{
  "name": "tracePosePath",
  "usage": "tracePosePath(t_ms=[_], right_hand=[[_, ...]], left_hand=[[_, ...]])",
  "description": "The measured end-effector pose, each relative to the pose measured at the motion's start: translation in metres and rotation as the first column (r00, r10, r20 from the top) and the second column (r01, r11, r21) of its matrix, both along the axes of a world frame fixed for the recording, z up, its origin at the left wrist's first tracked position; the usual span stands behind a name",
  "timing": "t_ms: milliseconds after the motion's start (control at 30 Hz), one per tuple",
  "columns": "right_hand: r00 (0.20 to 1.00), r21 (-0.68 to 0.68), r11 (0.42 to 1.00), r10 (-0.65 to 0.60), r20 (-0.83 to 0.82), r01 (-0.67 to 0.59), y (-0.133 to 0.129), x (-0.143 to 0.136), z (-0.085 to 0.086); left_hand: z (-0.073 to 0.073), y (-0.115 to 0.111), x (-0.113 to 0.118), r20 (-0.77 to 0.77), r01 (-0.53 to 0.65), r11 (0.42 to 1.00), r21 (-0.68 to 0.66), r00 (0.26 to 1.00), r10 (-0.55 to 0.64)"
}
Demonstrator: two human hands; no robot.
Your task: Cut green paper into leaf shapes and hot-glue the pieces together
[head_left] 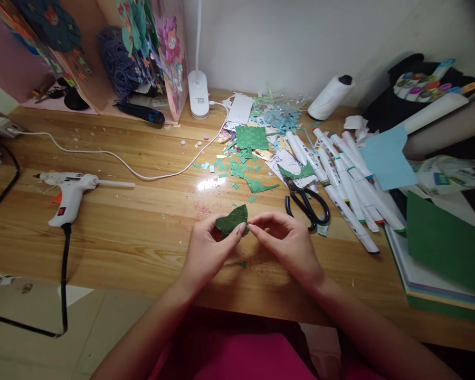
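A dark green woven-paper leaf shape (234, 218) is held just above the table's front half. My left hand (211, 245) pinches it from the left, thumb on top of its lower edge. The fingertips of my right hand (287, 240) are closed together at the leaf's right edge; what they pinch there is too small to make out. Beyond the hands lie green paper scraps (239, 169) and a square woven green piece (252, 138). Black-handled scissors (309, 206) rest to the right of my right hand. A small green scrap (242, 264) lies between my wrists.
A white hot glue gun (69, 195) lies at left, its black cord hanging over the edge. Several white markers (346, 179) and stacked coloured paper (445, 248) occupy the right. A white cable (142, 177) crosses the wooden table (134, 243). A decorated box (142, 63) stands behind.
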State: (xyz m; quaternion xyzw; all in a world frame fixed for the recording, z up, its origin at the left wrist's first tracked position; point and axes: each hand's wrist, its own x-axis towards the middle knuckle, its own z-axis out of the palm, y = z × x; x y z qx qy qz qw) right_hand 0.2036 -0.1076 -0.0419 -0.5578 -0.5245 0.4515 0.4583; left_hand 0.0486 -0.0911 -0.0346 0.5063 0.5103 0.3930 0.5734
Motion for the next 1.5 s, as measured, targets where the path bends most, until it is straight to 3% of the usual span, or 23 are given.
tracePosePath(t_ms=[233,700,867,1033,1200,1500], right_hand=[[1.0,-0.012,1.0,-0.009,-0.011,0.009,0.002,0.0,0.0],[1.0,-0.072,0.997,-0.006,0.005,0.006,0.002,0.001,0.003],[0.999,-0.059,0.998,-0.016,0.034,0.018,0.006,0.004,0.007],[0.993,-0.028,0.993,-0.119,0.002,0.119,0.01,0.01,0.008],[0.992,-0.063,0.991,-0.121,-0.038,0.118,0.01,0.011,0.005],[0.997,-0.128,0.992,-0.015,-0.075,0.005,0.006,0.002,0.006]], left_hand=[[-0.002,-0.001,-0.001,0.018,0.001,1.0,-0.029,1.0,0.0],[-0.002,-0.002,-0.001,-0.1,0.069,0.998,0.012,0.993,-0.067],[0.002,0.0,-0.002,-0.094,0.055,0.997,-0.048,0.994,-0.059],[0.004,0.002,-0.002,0.022,0.042,0.988,-0.148,0.999,-0.039],[0.006,0.002,-0.002,0.12,0.016,0.976,-0.219,0.993,0.01],[0.002,0.0,-0.002,0.01,0.059,0.996,-0.063,0.998,-0.059]])
